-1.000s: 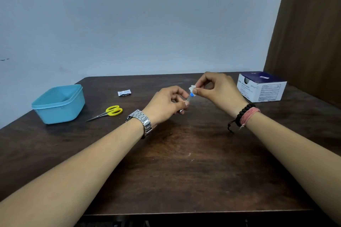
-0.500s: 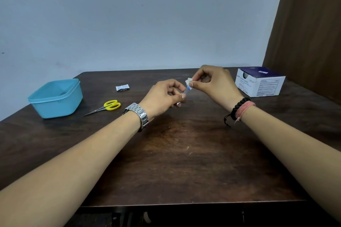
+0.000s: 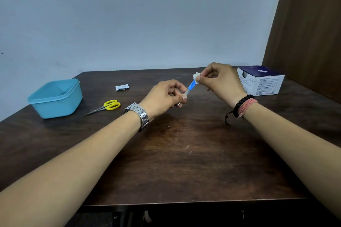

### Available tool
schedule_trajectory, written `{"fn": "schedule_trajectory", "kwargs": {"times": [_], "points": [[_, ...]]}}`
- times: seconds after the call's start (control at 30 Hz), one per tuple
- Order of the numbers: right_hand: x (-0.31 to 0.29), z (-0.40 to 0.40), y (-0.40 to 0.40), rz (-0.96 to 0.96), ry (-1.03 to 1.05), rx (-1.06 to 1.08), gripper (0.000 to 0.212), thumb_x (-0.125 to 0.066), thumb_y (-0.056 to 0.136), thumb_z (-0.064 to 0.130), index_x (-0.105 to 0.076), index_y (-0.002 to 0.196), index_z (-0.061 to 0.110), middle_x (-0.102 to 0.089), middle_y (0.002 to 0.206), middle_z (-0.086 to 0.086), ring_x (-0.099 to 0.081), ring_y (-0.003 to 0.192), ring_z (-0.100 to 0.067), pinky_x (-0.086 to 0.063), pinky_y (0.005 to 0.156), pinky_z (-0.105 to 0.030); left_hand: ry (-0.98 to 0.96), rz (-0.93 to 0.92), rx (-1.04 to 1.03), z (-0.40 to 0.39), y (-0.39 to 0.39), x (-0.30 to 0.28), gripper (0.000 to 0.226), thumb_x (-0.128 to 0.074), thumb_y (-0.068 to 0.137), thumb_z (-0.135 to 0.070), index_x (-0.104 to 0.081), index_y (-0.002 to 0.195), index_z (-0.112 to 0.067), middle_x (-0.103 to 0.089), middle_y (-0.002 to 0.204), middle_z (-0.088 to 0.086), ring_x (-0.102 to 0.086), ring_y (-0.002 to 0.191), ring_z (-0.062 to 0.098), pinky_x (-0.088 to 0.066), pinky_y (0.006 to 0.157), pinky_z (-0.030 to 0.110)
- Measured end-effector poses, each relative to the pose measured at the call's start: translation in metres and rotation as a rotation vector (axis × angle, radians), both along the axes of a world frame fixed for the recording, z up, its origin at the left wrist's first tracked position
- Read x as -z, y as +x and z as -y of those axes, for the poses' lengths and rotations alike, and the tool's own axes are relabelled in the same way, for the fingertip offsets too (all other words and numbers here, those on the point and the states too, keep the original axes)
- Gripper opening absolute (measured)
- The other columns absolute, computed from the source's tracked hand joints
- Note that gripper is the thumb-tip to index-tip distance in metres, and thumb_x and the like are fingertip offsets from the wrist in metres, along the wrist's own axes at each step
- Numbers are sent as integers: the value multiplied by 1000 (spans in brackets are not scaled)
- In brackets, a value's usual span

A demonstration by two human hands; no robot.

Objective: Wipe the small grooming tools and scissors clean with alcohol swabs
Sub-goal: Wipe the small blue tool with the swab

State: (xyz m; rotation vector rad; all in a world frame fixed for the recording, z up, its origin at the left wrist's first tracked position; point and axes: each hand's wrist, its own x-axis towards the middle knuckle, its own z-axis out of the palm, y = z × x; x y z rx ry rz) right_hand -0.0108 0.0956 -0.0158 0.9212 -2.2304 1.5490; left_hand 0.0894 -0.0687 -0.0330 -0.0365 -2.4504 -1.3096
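both hands a little higher now, left hand point(image 3: 164, 96) pinching blue tool point(image 3: 191, 85), right hand point(image 3: 219, 79) pinching swab point(image 3: 196, 76) around its tip

My table point(image 3: 184, 162) is dark, worn wood. Left of my hands sit a blue tub point(image 3: 55, 97) and, nearer my left wrist, yellow-handled scissors point(image 3: 105, 108). A torn wrapper point(image 3: 122, 87) lies beyond them. A box point(image 3: 262, 81) stands behind my right hand.

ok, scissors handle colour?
Yellow loops on the scissors, with grey metal blades; clearest in the head view, lying on the table beside the blue tub.
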Motion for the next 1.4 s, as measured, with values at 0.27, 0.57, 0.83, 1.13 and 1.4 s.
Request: {"fn": "schedule_trajectory", "kwargs": {"times": [0.27,0.57,0.83,1.13,1.4], "points": [[5,9,11,-5,134,-100,15,-78,78,18,-65,72,16,-73,79,-4,-61,53,-9,-50,52,-20,1,-27,-36,3,0,1,12,-68,87,-10,-61,92,-18,-68,69,-5,-63,61,9,-49,59,20],[0,-2,-3,172,-133,-8,16,-74,83,19,-60,75,18,-67,74,0,-62,58,-10,-46,51,-19,43,-28,-16,-2,0,-1,13,-66,89,-9,-62,90,-21,-70,75,-2,-62,61,9,-49,59,20],[2,7,8,481,-218,-433,11,-67,86,-1,-62,89,9,-71,78,-4,-66,65,-8,-55,64,-19,144,-22,-54,2,-1,1,7,-65,90,-11,-62,89,-17,-71,75,0,-63,62,10,-49,60,22],[3,7,5,584,-283,-570,28,-50,90,-14,-65,106,4,-69,95,-5,-68,75,-8,-55,75,-19,154,-13,-64,1,0,-1,8,-65,91,-12,-61,86,-17,-71,75,0,-63,62,9,-48,58,21],[1,7,5,598,-365,-593,21,-59,88,-5,-67,103,7,-75,89,2,-67,77,-6,-55,74,-18,153,-14,-40,-3,1,-3,11,-63,91,-12,-59,83,-18,-70,74,0,-64,62,9,-46,55,19]]}}
